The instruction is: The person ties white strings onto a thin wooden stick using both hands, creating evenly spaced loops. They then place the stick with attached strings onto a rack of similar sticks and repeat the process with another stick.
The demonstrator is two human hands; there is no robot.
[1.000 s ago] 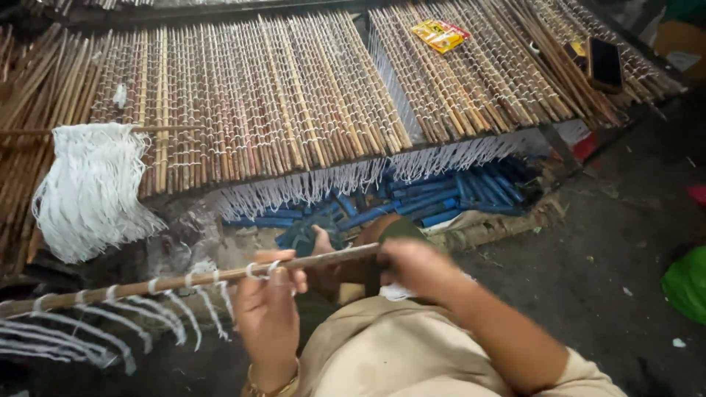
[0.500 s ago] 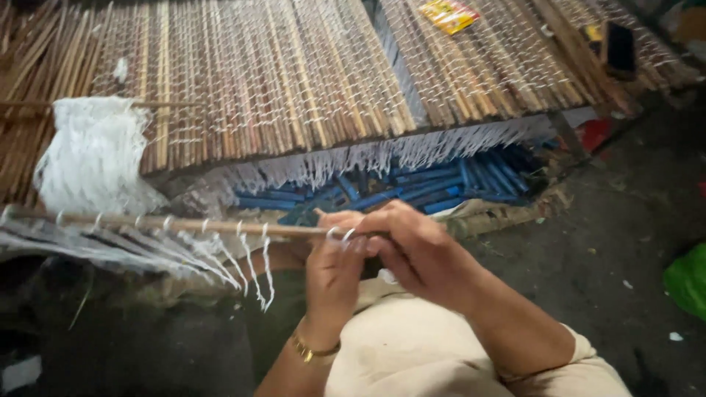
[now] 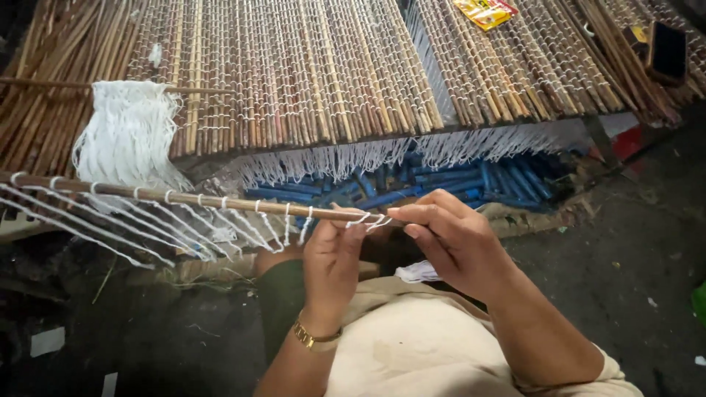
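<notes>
The stick (image 3: 198, 198) is a thin brown rod held level in front of the person's lap, running off toward the left edge of the view, with a row of white strings (image 3: 147, 228) knotted along it and hanging loose. Half a second ago the last knots sat left of the fingers; now a fresh loop of white string (image 3: 368, 219) sits right at the near end of the stick, so the knotting has reached the tip. The left hand (image 3: 334, 257), a gold watch on its wrist, is closed round the stick from below, its grip pinching the wood just behind that loop. The right hand (image 3: 456, 246) has moved in closer, thumb and forefinger nipped shut on the string end at the tip. Beyond the hands, a low table (image 3: 294, 88) carries mats of bound sticks with white fringes along its near edge. A bunch of white string (image 3: 129, 136) hangs at its left, and blue sticks (image 3: 441, 184) lie underneath.
</notes>
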